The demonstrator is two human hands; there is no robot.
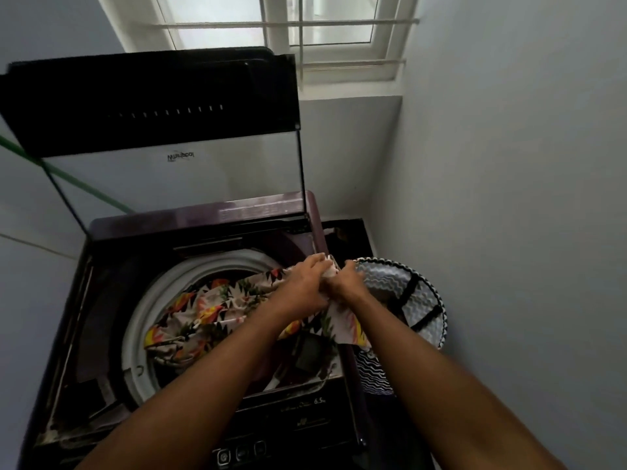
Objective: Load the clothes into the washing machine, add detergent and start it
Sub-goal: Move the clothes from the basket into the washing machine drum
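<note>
Left hand and right hand pinch a patterned garment at the washing machine drum's right rim, half inside. Best lowered loosely, clear of the basket.

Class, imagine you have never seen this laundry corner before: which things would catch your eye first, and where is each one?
First, the two hands, left hand and right hand, meeting at centre and gripping a bright patterned cloth that trails into the washing machine's drum. Next, the raised lid, dark and large, at upper left. Then the zigzag-patterned laundry basket beside the machine on the right.
</note>
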